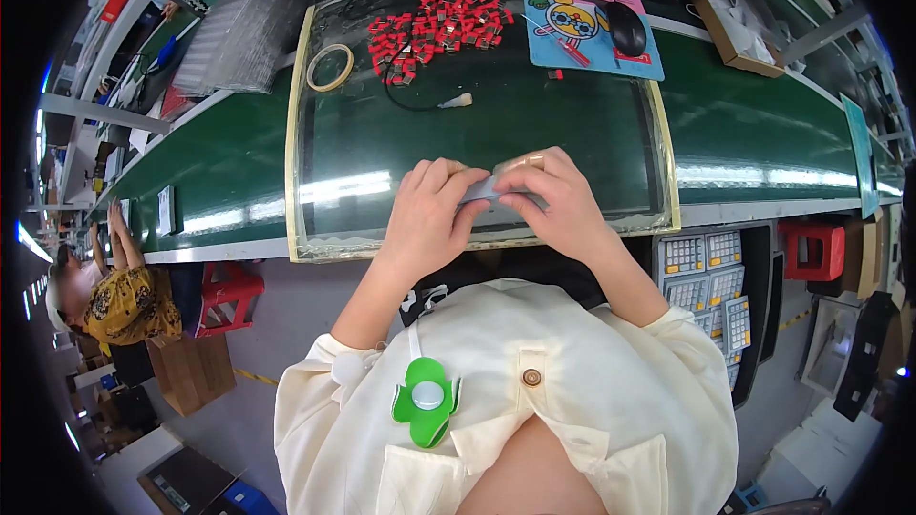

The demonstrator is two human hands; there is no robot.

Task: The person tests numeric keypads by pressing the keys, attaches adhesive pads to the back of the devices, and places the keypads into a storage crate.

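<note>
My left hand (434, 212) and my right hand (551, 195) meet over the front part of a clear mat (363, 143) on the green bench. Between their fingertips they pinch a small grey, flat piece (480, 189), mostly covered by the fingers. Beyond the hands, a black cable ends in a pale connector (458, 101) on the mat. Many small red-and-silver parts (439, 24) are heaped farther back. A roll of tape (329, 68) lies at the mat's back left.
A black mouse (626, 29) rests on a colourful mouse pad (592, 33). Grey keypads (706, 277) fill a tray at the lower right. Plastic-wrapped sheets (229, 38) stand at the back left. Another person (119, 300) sits at the far left, near a red stool (229, 298).
</note>
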